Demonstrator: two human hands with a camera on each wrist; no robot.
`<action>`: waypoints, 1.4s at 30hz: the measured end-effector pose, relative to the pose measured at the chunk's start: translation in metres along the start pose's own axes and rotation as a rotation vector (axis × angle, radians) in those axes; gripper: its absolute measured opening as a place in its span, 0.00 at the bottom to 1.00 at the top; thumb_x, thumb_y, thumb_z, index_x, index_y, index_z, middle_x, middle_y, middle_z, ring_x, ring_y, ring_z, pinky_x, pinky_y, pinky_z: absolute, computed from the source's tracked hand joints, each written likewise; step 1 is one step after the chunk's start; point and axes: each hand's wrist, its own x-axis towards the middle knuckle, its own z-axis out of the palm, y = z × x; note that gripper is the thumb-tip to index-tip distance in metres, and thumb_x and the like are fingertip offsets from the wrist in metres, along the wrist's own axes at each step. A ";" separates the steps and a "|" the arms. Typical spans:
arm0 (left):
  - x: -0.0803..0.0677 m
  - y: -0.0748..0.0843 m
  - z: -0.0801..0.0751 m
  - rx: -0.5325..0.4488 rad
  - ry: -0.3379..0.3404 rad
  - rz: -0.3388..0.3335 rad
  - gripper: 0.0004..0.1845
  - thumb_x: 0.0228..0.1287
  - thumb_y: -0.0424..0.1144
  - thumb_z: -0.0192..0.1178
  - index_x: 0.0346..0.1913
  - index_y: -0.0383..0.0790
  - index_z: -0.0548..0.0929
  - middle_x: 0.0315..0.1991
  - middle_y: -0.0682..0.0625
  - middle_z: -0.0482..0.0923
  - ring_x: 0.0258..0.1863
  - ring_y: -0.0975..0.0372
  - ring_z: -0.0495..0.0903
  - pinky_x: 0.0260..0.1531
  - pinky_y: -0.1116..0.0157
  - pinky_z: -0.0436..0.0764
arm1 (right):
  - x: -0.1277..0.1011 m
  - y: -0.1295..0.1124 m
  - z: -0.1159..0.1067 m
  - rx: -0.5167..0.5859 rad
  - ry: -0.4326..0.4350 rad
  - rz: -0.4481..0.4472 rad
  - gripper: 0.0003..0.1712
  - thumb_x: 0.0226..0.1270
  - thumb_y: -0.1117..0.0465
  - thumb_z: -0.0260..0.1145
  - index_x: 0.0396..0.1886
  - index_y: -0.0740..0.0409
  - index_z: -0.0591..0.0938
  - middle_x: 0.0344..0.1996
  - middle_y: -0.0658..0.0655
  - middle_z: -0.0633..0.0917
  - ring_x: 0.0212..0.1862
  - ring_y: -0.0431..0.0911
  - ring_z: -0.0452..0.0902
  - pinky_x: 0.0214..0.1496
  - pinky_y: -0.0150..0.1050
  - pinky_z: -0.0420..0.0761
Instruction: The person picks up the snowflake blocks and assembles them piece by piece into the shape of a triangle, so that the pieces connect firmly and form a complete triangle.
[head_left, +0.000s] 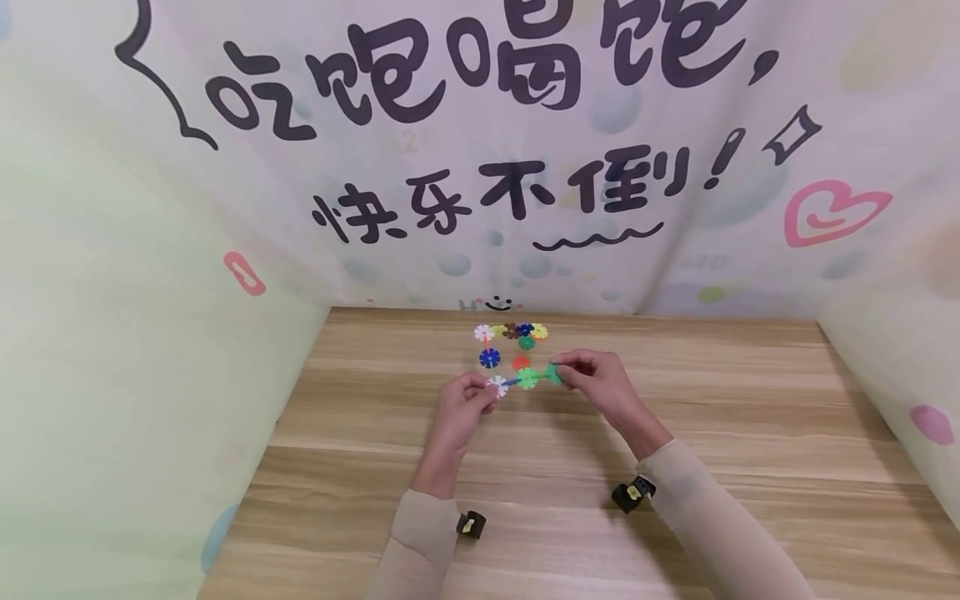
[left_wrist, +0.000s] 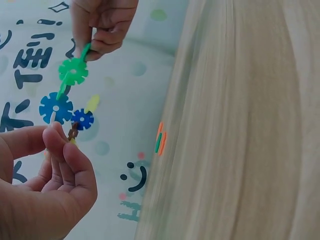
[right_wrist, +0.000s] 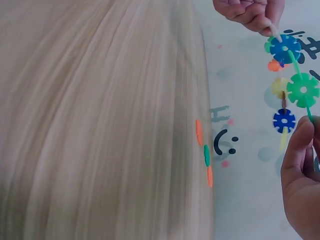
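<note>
Left hand [head_left: 465,406] and right hand [head_left: 596,379] pinch opposite ends of the multicoloured plastic snowflake-disc chain [head_left: 527,377]; light, rigid pieces, press-fit joints likely pop—grip at disc edges.

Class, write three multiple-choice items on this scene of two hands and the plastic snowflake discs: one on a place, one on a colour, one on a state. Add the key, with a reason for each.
1. Where is the loose cluster of discs?
A. On the table beyond the hands
B. On the sleeves
C. On the wall

2. What colour is the disc the right hand pinches?
A. Yellow
B. Green
C. Brown

3. How is the chain of discs held?
A. Flat on the table, untouched
B. By one hand only
C. Between both hands, one at each end

Key: A, the cluster lies on the wooden table behind the hands; B, the fingers pinch a green disc; C, the left hand grips the white end.
</note>
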 end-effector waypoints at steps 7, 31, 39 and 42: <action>0.001 -0.001 0.004 -0.063 0.008 -0.016 0.05 0.65 0.27 0.64 0.42 0.29 0.80 0.33 0.44 0.83 0.34 0.57 0.83 0.43 0.62 0.85 | 0.000 -0.001 0.004 0.055 0.048 -0.029 0.13 0.74 0.60 0.64 0.52 0.60 0.84 0.39 0.63 0.84 0.38 0.51 0.80 0.41 0.40 0.85; -0.017 -0.015 0.060 -0.141 -0.013 -0.009 0.07 0.63 0.25 0.65 0.40 0.30 0.77 0.35 0.43 0.84 0.36 0.54 0.84 0.47 0.55 0.84 | -0.026 0.010 0.017 0.462 0.107 0.214 0.13 0.76 0.59 0.61 0.46 0.66 0.78 0.43 0.65 0.83 0.35 0.44 0.80 0.39 0.34 0.83; -0.022 -0.015 0.062 -0.093 -0.004 -0.012 0.08 0.62 0.27 0.67 0.42 0.30 0.79 0.35 0.42 0.85 0.36 0.54 0.84 0.40 0.64 0.85 | -0.031 0.011 0.011 0.463 0.097 0.175 0.12 0.75 0.60 0.62 0.45 0.68 0.79 0.40 0.62 0.83 0.34 0.42 0.78 0.36 0.32 0.82; -0.026 -0.017 0.060 -0.061 -0.019 -0.011 0.09 0.64 0.30 0.67 0.44 0.30 0.81 0.35 0.42 0.85 0.36 0.55 0.84 0.41 0.63 0.85 | -0.032 0.010 0.007 0.453 0.089 0.145 0.13 0.75 0.61 0.62 0.46 0.71 0.78 0.38 0.60 0.84 0.35 0.43 0.78 0.37 0.32 0.83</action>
